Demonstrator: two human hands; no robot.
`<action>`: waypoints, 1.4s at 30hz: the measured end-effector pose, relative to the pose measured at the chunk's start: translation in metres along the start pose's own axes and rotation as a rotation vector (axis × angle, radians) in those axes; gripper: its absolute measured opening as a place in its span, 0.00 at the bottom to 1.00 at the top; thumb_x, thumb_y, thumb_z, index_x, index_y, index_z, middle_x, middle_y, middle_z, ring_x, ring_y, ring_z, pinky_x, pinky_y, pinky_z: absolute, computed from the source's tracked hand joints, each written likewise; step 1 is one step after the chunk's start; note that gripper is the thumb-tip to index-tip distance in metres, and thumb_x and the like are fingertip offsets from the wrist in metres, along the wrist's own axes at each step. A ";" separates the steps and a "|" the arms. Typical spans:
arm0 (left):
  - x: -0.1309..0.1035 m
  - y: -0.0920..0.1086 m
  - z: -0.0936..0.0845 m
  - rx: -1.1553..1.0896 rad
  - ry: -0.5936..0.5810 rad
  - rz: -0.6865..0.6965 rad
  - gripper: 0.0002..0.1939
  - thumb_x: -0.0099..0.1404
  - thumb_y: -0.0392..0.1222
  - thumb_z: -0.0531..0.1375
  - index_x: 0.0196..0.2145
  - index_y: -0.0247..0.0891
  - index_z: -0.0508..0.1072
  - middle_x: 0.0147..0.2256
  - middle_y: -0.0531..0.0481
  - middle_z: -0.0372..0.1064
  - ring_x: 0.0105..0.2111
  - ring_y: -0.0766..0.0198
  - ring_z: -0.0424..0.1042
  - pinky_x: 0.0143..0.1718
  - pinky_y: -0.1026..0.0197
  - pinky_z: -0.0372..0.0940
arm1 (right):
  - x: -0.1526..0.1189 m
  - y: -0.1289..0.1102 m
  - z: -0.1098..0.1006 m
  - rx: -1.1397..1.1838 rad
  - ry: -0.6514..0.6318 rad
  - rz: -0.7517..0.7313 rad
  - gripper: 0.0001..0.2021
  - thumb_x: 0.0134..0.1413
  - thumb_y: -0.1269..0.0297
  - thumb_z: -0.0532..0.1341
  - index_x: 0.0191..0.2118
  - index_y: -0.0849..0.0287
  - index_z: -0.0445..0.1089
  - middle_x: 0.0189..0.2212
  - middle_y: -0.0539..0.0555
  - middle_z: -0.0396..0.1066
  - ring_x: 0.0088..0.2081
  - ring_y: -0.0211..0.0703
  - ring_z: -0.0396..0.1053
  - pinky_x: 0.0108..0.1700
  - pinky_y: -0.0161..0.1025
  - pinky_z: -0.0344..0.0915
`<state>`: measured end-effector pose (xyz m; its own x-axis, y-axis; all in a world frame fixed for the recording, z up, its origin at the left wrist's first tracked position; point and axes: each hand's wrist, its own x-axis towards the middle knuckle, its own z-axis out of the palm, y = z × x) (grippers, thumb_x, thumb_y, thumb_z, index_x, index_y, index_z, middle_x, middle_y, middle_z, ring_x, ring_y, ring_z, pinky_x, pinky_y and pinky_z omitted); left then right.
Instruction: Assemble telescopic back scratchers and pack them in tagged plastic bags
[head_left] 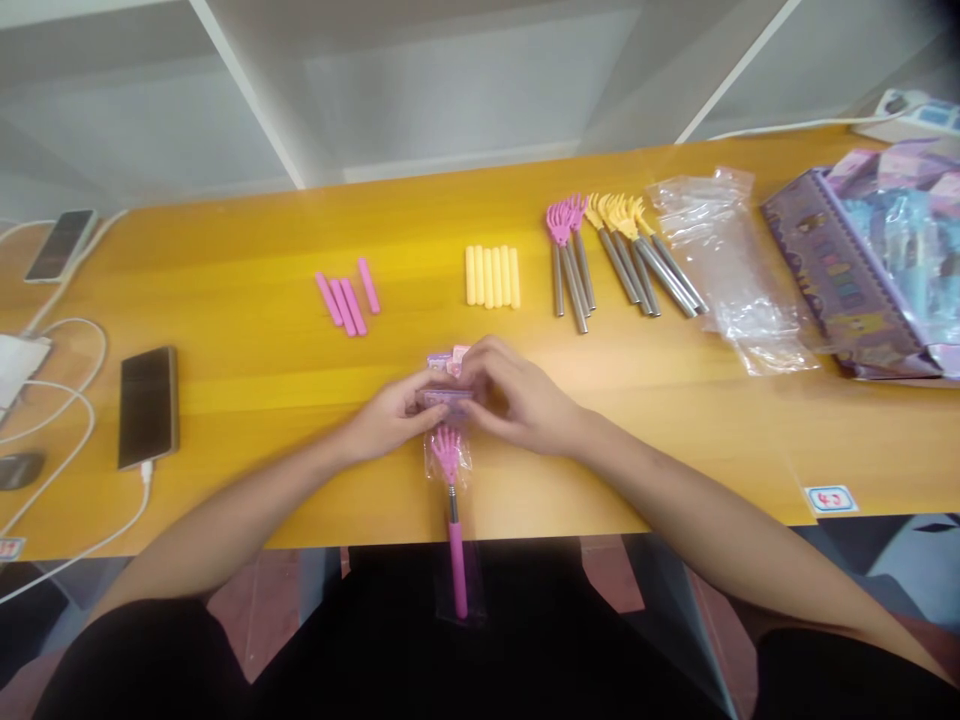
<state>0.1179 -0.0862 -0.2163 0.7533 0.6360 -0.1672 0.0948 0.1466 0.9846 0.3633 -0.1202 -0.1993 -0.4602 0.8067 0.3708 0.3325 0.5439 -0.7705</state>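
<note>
Ahead of your left hand [397,412], passage lies open between pink tubes [343,305] and yellow tubes [488,277]; scratchers [617,265] and clear bags [739,270] obstruct the right.

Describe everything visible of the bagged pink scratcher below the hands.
Inside its clear bag, the scratcher has a pink fingered claw, short silvery, metal-looking shaft and straight pink handle. The claw points forward; the handle juts off the table. Left hand and right hand hold the purple printed piece beyond it; neither visibly touches the scratcher.
</note>
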 end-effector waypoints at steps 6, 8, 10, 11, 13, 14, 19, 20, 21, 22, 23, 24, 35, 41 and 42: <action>-0.003 -0.001 0.003 0.079 0.035 0.046 0.17 0.74 0.45 0.64 0.58 0.41 0.72 0.51 0.43 0.77 0.43 0.63 0.78 0.45 0.62 0.72 | -0.001 0.001 0.012 0.148 -0.016 0.124 0.15 0.68 0.61 0.66 0.55 0.53 0.66 0.43 0.53 0.72 0.34 0.39 0.69 0.37 0.40 0.70; -0.004 -0.001 0.004 0.065 0.049 0.046 0.18 0.74 0.44 0.64 0.59 0.42 0.71 0.48 0.45 0.77 0.38 0.66 0.77 0.41 0.64 0.70 | -0.001 0.002 0.013 0.186 -0.026 0.140 0.18 0.68 0.62 0.65 0.59 0.53 0.65 0.41 0.52 0.73 0.33 0.39 0.70 0.35 0.39 0.70; -0.005 -0.002 0.005 0.041 0.050 0.046 0.20 0.74 0.44 0.63 0.61 0.43 0.69 0.45 0.47 0.77 0.35 0.67 0.76 0.39 0.65 0.69 | -0.002 0.003 0.014 0.239 -0.044 0.162 0.21 0.68 0.63 0.65 0.63 0.52 0.63 0.41 0.52 0.74 0.33 0.40 0.72 0.35 0.38 0.71; -0.005 -0.002 0.006 0.030 0.046 0.045 0.21 0.74 0.44 0.63 0.63 0.43 0.69 0.44 0.47 0.77 0.34 0.68 0.75 0.38 0.65 0.69 | -0.003 0.004 0.015 0.268 -0.056 0.173 0.23 0.68 0.63 0.64 0.64 0.52 0.62 0.42 0.52 0.75 0.35 0.40 0.73 0.36 0.39 0.73; -0.006 -0.001 0.006 0.017 0.040 0.042 0.23 0.75 0.44 0.63 0.64 0.44 0.67 0.44 0.47 0.77 0.33 0.68 0.74 0.36 0.66 0.68 | -0.003 0.005 0.016 0.316 -0.076 0.192 0.24 0.68 0.63 0.64 0.66 0.51 0.61 0.45 0.54 0.76 0.38 0.42 0.76 0.37 0.40 0.75; -0.006 -0.001 0.006 0.017 0.042 0.040 0.23 0.75 0.45 0.63 0.64 0.44 0.67 0.44 0.47 0.77 0.33 0.68 0.74 0.36 0.66 0.68 | -0.003 0.006 0.017 0.330 -0.081 0.201 0.24 0.69 0.63 0.63 0.67 0.51 0.60 0.46 0.55 0.76 0.39 0.42 0.77 0.38 0.40 0.76; -0.005 -0.002 0.005 0.032 0.051 0.048 0.23 0.74 0.45 0.63 0.64 0.43 0.69 0.45 0.45 0.78 0.36 0.65 0.76 0.40 0.63 0.71 | -0.003 0.007 0.019 0.317 -0.075 0.197 0.26 0.68 0.62 0.64 0.67 0.52 0.60 0.48 0.56 0.77 0.40 0.43 0.79 0.39 0.40 0.79; -0.005 -0.002 0.005 0.038 0.048 0.052 0.23 0.74 0.45 0.63 0.64 0.43 0.69 0.45 0.45 0.78 0.36 0.65 0.76 0.41 0.63 0.71 | -0.003 0.007 0.019 0.295 -0.072 0.186 0.26 0.68 0.61 0.64 0.67 0.52 0.60 0.48 0.56 0.77 0.40 0.43 0.79 0.39 0.41 0.79; -0.005 -0.001 0.005 0.042 0.043 0.055 0.23 0.74 0.44 0.63 0.63 0.43 0.70 0.45 0.45 0.78 0.36 0.65 0.76 0.42 0.63 0.71 | -0.003 0.007 0.019 0.268 -0.069 0.175 0.26 0.68 0.61 0.64 0.67 0.51 0.61 0.48 0.56 0.77 0.40 0.43 0.79 0.39 0.41 0.79; -0.005 -0.001 0.005 0.043 0.038 0.056 0.22 0.74 0.44 0.63 0.63 0.42 0.70 0.44 0.46 0.78 0.36 0.65 0.76 0.42 0.63 0.71 | -0.003 0.006 0.019 0.240 -0.068 0.167 0.26 0.68 0.61 0.65 0.67 0.51 0.61 0.48 0.55 0.77 0.40 0.44 0.79 0.39 0.41 0.80; -0.005 -0.001 0.005 0.041 0.031 0.054 0.22 0.74 0.44 0.63 0.63 0.42 0.70 0.43 0.46 0.78 0.35 0.66 0.76 0.42 0.63 0.71 | -0.003 0.006 0.019 0.216 -0.069 0.163 0.26 0.67 0.60 0.65 0.67 0.51 0.62 0.48 0.55 0.78 0.40 0.44 0.79 0.39 0.41 0.80; -0.005 0.000 0.005 0.035 0.022 0.052 0.22 0.74 0.43 0.63 0.63 0.42 0.70 0.43 0.46 0.78 0.35 0.66 0.76 0.41 0.63 0.71 | -0.003 0.005 0.018 0.200 -0.073 0.162 0.26 0.67 0.60 0.66 0.67 0.50 0.62 0.47 0.55 0.78 0.41 0.44 0.79 0.39 0.41 0.80; -0.006 0.000 0.002 -0.016 -0.036 0.030 0.24 0.75 0.43 0.62 0.66 0.43 0.68 0.46 0.45 0.78 0.30 0.70 0.71 0.33 0.67 0.66 | -0.001 0.004 0.012 0.308 -0.157 0.191 0.32 0.63 0.65 0.66 0.70 0.52 0.60 0.46 0.55 0.78 0.40 0.44 0.79 0.41 0.41 0.80; -0.006 -0.001 0.001 -0.004 -0.065 0.033 0.24 0.76 0.43 0.62 0.67 0.44 0.68 0.52 0.42 0.76 0.35 0.67 0.75 0.38 0.65 0.69 | -0.001 0.005 0.010 0.325 -0.184 0.202 0.34 0.61 0.67 0.66 0.71 0.52 0.60 0.46 0.54 0.78 0.36 0.39 0.76 0.37 0.37 0.77; -0.006 0.000 0.000 0.001 -0.074 0.028 0.24 0.76 0.43 0.61 0.67 0.44 0.68 0.53 0.41 0.76 0.36 0.67 0.75 0.38 0.65 0.69 | -0.001 0.005 0.010 0.327 -0.189 0.201 0.35 0.60 0.68 0.66 0.71 0.52 0.59 0.46 0.54 0.78 0.37 0.39 0.76 0.36 0.37 0.77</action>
<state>0.1137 -0.0903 -0.2153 0.8018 0.5821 -0.1353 0.0735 0.1287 0.9890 0.3570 -0.1208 -0.2087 -0.5658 0.8160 0.1186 0.1662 0.2538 -0.9529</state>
